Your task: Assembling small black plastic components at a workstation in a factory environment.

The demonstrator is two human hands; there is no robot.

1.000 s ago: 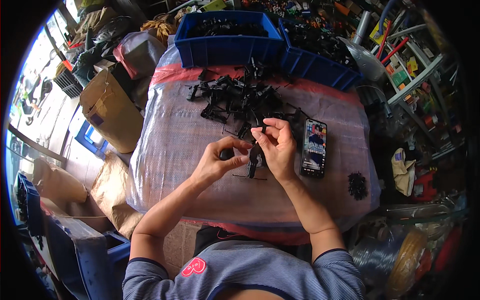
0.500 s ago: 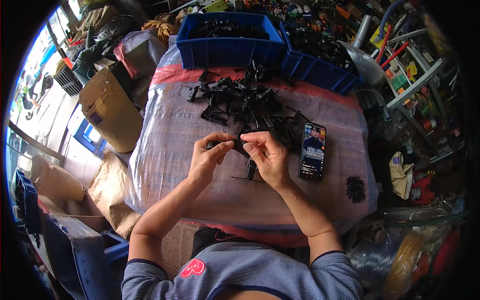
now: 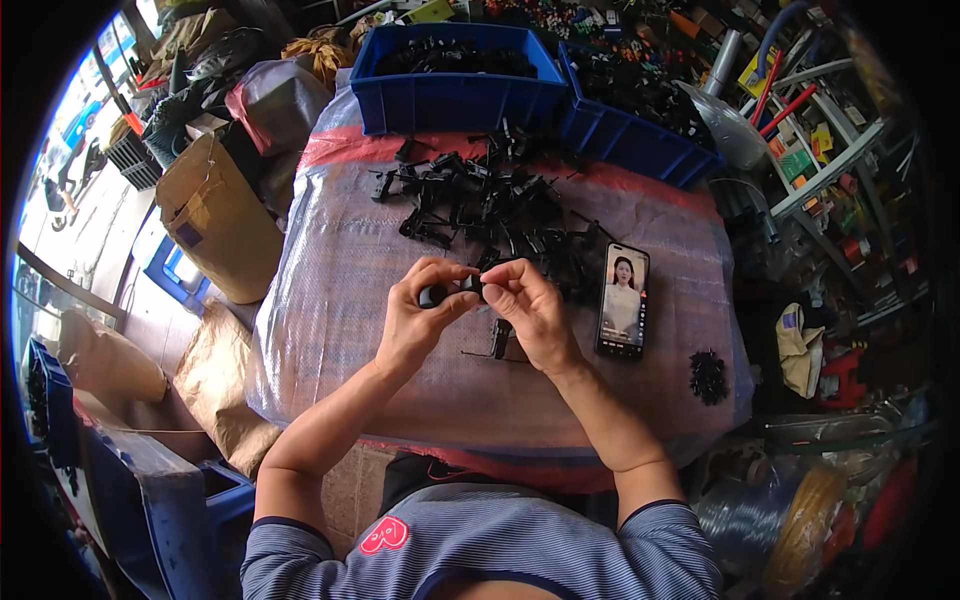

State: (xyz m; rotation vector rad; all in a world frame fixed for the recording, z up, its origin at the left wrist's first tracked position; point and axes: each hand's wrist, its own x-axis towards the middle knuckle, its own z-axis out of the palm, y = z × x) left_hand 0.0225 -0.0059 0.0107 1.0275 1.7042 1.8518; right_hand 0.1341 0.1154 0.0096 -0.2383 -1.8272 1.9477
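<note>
Over the middle of the wrapped work surface (image 3: 330, 400), my two hands meet fingertip to fingertip. My left hand (image 3: 420, 305) is closed round a small black plastic part (image 3: 433, 295), which is partly hidden by the fingers. My right hand (image 3: 530, 310) pinches at the other end of the same dark part, its fingertips touching those of the left. Just beyond the hands lies a loose heap of black plastic parts (image 3: 470, 190). One black piece with a thin rod (image 3: 498, 338) lies under the right hand, near its wrist.
A phone (image 3: 622, 300) with a lit screen lies right of my hands. A small pile of black pieces (image 3: 709, 376) sits near the right edge. Two blue bins (image 3: 460, 105) full of black parts stand at the back. Brown paper sacks (image 3: 220, 225) are on the left.
My left hand has turned a little, so more of the black part shows between the fingers. The phone's screen shows a different picture.
</note>
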